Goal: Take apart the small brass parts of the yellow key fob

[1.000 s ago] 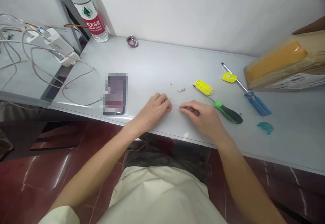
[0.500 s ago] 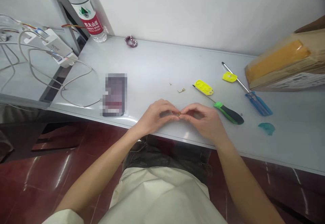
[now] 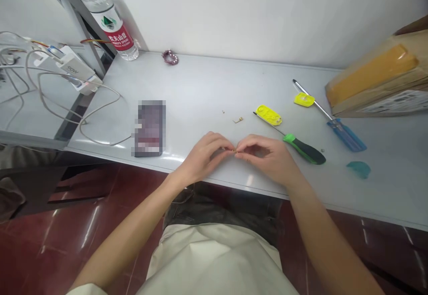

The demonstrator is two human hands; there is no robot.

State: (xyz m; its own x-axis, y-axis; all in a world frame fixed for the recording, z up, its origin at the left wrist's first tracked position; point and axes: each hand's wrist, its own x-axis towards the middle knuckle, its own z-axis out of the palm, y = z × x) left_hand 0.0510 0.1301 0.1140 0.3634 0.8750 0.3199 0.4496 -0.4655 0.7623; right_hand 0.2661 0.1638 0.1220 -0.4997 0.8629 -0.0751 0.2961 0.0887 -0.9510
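My left hand (image 3: 207, 156) and my right hand (image 3: 269, 156) meet fingertip to fingertip over the table's front edge, both pinched on a tiny brass-coloured part (image 3: 234, 151) that the fingers mostly cover. Beyond them lie a small brass piece with a thin wire-like end (image 3: 238, 120) and a tinier bit (image 3: 223, 112). To the right, a yellow plastic shell (image 3: 269, 115) lies against the shaft of a green and black screwdriver (image 3: 305, 149). A second yellow piece (image 3: 304, 99) rests on the shaft of a blue-handled screwdriver (image 3: 347, 135).
A cardboard box (image 3: 381, 85) stands at the back right, a teal scrap (image 3: 359, 169) nearer. On the left are a blurred-out phone-like object (image 3: 150, 128), a water bottle (image 3: 117, 32), a beaded bracelet (image 3: 170, 57) and a white charger (image 3: 78, 67) with cables.
The view has shifted slightly. Both hands stay together at the same place, and the brass-coloured part between the fingertips is tilted a little differently.
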